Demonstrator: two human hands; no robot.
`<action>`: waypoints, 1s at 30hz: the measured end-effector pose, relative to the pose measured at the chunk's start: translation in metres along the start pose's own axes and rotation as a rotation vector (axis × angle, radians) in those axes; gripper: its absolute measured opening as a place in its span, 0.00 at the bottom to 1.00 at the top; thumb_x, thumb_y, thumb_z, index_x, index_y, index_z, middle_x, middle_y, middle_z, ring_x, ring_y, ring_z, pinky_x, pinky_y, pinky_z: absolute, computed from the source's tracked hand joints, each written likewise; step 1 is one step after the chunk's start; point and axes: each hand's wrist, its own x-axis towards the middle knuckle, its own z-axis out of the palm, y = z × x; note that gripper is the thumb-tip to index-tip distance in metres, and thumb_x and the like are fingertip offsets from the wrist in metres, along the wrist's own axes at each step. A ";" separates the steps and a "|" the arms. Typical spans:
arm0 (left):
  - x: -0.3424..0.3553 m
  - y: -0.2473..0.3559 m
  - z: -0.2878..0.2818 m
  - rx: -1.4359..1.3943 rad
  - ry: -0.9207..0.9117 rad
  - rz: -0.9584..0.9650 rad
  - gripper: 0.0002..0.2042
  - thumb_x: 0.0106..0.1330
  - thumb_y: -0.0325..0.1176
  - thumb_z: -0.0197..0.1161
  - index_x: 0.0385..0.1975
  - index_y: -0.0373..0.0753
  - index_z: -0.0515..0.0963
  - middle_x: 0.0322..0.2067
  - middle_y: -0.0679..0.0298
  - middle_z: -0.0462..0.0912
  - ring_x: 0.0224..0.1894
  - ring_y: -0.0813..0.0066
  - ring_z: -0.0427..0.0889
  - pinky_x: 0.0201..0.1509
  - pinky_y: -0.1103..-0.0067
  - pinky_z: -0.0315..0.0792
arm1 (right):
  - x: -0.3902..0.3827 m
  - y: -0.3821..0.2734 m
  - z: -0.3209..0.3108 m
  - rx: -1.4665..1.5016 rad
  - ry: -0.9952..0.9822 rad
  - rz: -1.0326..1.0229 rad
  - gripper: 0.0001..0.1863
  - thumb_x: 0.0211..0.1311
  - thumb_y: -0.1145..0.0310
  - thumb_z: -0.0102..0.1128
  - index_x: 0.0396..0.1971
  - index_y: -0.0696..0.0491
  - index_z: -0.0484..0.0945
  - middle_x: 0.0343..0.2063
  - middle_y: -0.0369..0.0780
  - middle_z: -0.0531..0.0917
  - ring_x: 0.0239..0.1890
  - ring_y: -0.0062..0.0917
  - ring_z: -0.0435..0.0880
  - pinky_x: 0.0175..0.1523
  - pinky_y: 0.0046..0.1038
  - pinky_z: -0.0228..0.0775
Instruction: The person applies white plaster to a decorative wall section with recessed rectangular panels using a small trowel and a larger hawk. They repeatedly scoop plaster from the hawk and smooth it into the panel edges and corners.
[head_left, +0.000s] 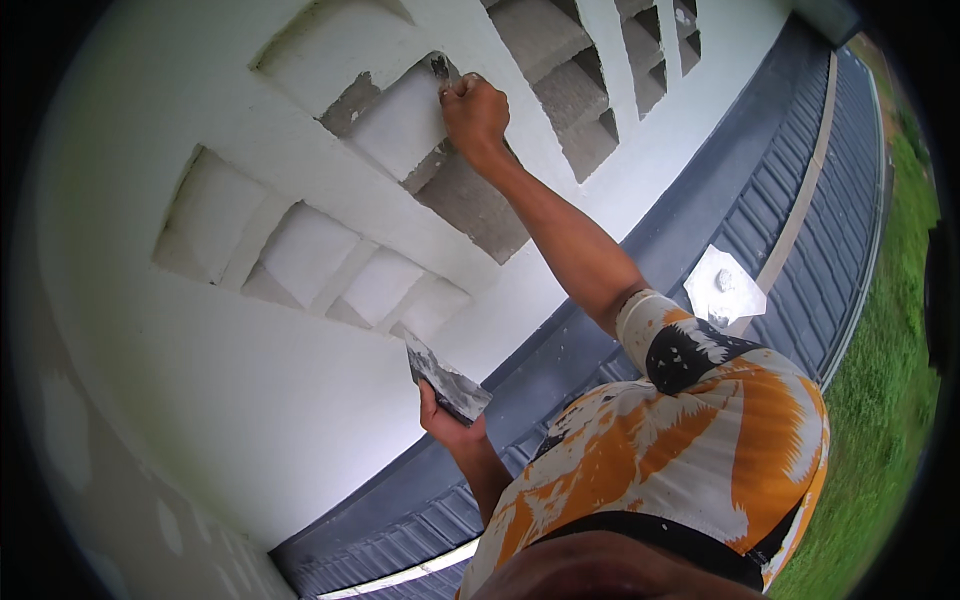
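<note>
My right hand [475, 115] is raised with closed fingers on a small putty knife [441, 70], its tip at the top corner of a square recess [395, 120] in the white wall [300, 400]. That recess has pale, smooth faces and rough grey patches, with a darker grey recess [470, 205] below it. Lower down, my left hand [445, 410] grips a wide, flat metal blade [440, 375] smeared with white and dark material, held near a lower row of pale recesses.
More recesses [555, 80] run toward the upper right. Dark grey roof tiles [820, 280] slope along the wall's base, with a white board [722, 280] bearing a lump lying on them. Green grass [870, 460] shows beyond the roof edge at right. A patched wall [90, 450] stands at left.
</note>
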 end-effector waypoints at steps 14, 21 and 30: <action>-0.008 -0.006 0.004 -0.020 0.058 0.009 0.17 0.73 0.37 0.50 0.57 0.36 0.71 0.48 0.61 0.80 0.47 0.68 0.82 0.49 0.72 0.77 | 0.025 0.016 -0.116 0.441 -0.379 0.018 0.05 0.60 0.72 0.55 0.31 0.57 0.75 0.23 0.38 0.79 0.19 0.20 0.78 0.24 0.23 0.68; 0.000 -0.025 0.004 0.013 0.056 -0.022 0.17 0.73 0.37 0.50 0.56 0.37 0.71 0.49 0.62 0.80 0.48 0.70 0.81 0.50 0.74 0.77 | 0.076 -0.034 -0.105 0.303 -0.446 -0.186 0.06 0.62 0.71 0.56 0.32 0.59 0.74 0.22 0.38 0.79 0.18 0.18 0.78 0.23 0.20 0.68; -0.005 -0.031 -0.004 -0.020 0.074 -0.006 0.17 0.73 0.36 0.50 0.57 0.37 0.70 0.49 0.61 0.80 0.49 0.67 0.81 0.51 0.72 0.76 | 0.066 0.020 -0.099 0.035 -0.394 -0.099 0.04 0.61 0.73 0.56 0.32 0.59 0.76 0.20 0.37 0.79 0.17 0.18 0.78 0.22 0.22 0.69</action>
